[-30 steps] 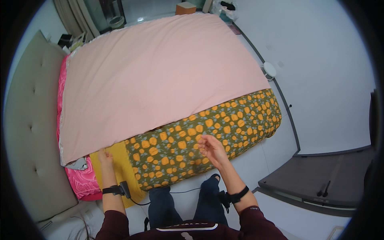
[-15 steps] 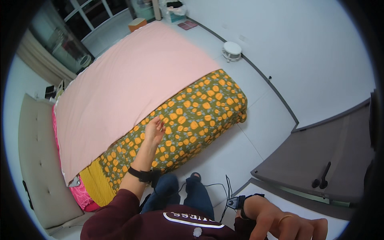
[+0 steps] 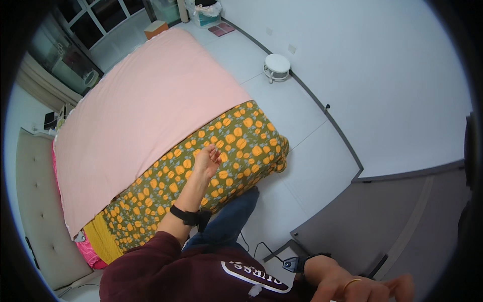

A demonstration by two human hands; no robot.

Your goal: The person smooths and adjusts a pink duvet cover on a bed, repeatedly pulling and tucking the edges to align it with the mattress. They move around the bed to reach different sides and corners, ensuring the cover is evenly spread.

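My left hand (image 3: pixel 208 161) hangs over the green blanket (image 3: pixel 235 146) with orange fruit pattern, its fingers loosely curled and apart, with nothing in them. That blanket covers the near part of the bed. A smooth pink sheet (image 3: pixel 146 95) lies over the far part, its edge running diagonally along the patterned blanket. A folded yellow cloth (image 3: pixel 103 234) shows at the headboard end above bright pink bedding (image 3: pixel 86 251). My right hand (image 3: pixel 352 288) is at the lower right edge, fingers bent and spread; its lower part is cut off, and I see nothing held.
A tufted pale headboard (image 3: pixel 40 196) stands at the left. On the floor by the far wall is a round white stool (image 3: pixel 276 68). An orange box (image 3: pixel 156 29) and a bag-lined bin (image 3: pixel 206 14) stand at the back. Grey panels (image 3: pixel 397 221) rise at the right.
My view has turned and I have stepped along the bed, so the bed appears further left. Both hands keep nearly the same pose; the grey panels are nearer my right hand.
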